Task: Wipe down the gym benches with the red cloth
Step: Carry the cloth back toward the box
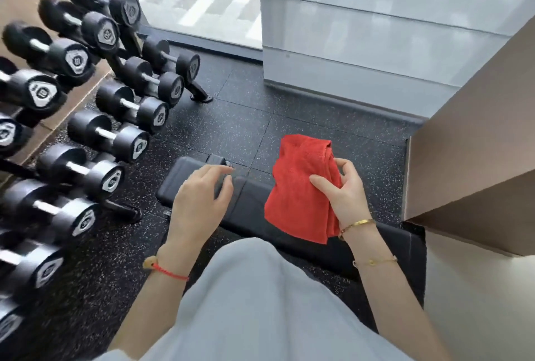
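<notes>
R hand (346, 191) grips the red cloth (299, 189), bunched, held over the black bench (254, 201) w/ cloth hanging down. L hand (202, 195) hovers over bench's left end, fingers loosely curled, holding nothing. Dumbbell rack (86, 105) at left.

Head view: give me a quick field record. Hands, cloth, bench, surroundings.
right hand: grips the red cloth, held above the bench
left hand: fingers relaxed, holds nothing, over the bench's near-rack end; contact unclear
red cloth: bunched, hanging from the grip
bench: black pad, low on the speckled floor
wiping: cloth not yet on the pad
dumbbell rack: left of the bench, loaded
</notes>
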### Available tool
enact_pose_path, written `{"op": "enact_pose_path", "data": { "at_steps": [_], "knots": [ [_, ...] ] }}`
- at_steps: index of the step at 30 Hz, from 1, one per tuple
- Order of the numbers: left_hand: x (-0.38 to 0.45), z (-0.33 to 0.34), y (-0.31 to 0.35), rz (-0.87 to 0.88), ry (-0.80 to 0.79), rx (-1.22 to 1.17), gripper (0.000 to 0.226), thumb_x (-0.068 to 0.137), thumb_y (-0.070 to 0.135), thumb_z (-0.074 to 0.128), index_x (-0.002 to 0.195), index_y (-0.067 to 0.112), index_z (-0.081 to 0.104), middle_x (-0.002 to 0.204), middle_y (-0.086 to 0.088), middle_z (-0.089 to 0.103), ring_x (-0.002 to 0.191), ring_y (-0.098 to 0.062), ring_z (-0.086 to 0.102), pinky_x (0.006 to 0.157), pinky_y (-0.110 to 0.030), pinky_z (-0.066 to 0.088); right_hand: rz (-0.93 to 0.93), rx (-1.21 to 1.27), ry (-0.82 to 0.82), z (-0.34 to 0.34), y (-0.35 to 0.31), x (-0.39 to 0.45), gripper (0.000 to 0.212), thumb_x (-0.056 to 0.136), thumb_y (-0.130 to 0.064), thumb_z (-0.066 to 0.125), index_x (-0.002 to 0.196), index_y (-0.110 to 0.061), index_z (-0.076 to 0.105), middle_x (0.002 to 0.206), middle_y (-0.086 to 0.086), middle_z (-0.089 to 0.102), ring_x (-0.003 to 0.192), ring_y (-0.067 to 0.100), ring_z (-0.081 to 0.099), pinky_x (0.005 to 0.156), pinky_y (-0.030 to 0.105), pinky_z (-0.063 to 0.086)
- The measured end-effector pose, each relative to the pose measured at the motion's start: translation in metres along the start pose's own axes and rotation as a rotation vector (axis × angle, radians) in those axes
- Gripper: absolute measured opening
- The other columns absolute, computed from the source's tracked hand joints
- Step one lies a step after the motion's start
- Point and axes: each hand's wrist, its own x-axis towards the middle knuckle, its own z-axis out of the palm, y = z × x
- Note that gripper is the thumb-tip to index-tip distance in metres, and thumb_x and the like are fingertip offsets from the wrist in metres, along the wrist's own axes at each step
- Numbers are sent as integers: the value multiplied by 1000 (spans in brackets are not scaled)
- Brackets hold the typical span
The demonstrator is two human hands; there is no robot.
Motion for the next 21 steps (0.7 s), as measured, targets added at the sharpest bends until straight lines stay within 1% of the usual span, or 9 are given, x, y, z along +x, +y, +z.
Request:
{"op": "enact_pose_path", "data": {
  "at_steps": [2,5,8,9,10,13,14,17,21],
  "knots": [
    [-19,-2,7,-61,53,-2,18,94,19,59,109,18,69,109,5,69,100,-15,64,89,-27,47,5,-32,-84,-6,-1,-1,36,81,-4,72,111,-11,51,86,-3,68,67,-6,64,63,12,51],
    [-56,-3,21,-176,123,-9,19,94,18,59,110,20,68,108,6,69,99,-14,65,88,-35,53,16,-81,-210,-16,0,-4,36,81,-4,72,110,-12,51,85,-3,68,67,-3,64,65,15,52],
    [-97,-2,33,-288,185,18,19,94,20,58,110,21,68,109,6,68,100,-14,65,91,-35,52,31,-128,-334,-20,3,-9,36,81,-4,73,110,-12,52,86,-2,67,73,7,63,75,27,52],
    [-111,-1,37,-331,207,29,19,94,20,58,110,20,68,110,5,69,101,-15,65,92,-36,52,32,-149,-376,-19,5,-11,37,81,-4,73,110,-12,52,86,-1,66,75,9,62,77,29,52],
    [-127,0,40,-378,233,37,19,94,20,58,110,19,68,110,5,69,101,-15,65,93,-36,52,29,-168,-419,-17,6,-14,37,80,-4,73,109,-12,52,86,-1,66,76,9,62,77,28,52],
    [-171,-3,49,-535,294,52,20,94,20,57,110,19,69,111,5,69,103,-16,64,94,-37,52,17,-204,-552,-4,10,-27,36,80,-1,73,106,-11,52,85,-4,64,70,2,60,69,16,50],
    [-186,-5,51,-584,311,61,20,94,20,57,111,19,69,111,5,69,103,-16,64,94,-38,52,14,-209,-595,2,11,-32,35,79,0,73,105,-11,52,85,-4,64,69,1,59,68,15,50],
    [-230,-10,54,-726,384,91,21,95,21,56,112,19,68,112,4,69,105,-18,64,93,-39,52,8,-249,-741,25,16,-51,34,79,0,73,102,-14,53,86,-3,64,73,6,58,69,17,49],
    [-289,-19,53,-909,496,128,21,95,21,56,111,21,69,112,5,68,104,-17,64,91,-34,51,-8,-317,-935,63,23,-87,33,78,-1,74,101,-14,54,92,1,65,79,10,59,77,24,50]
  ]
}}
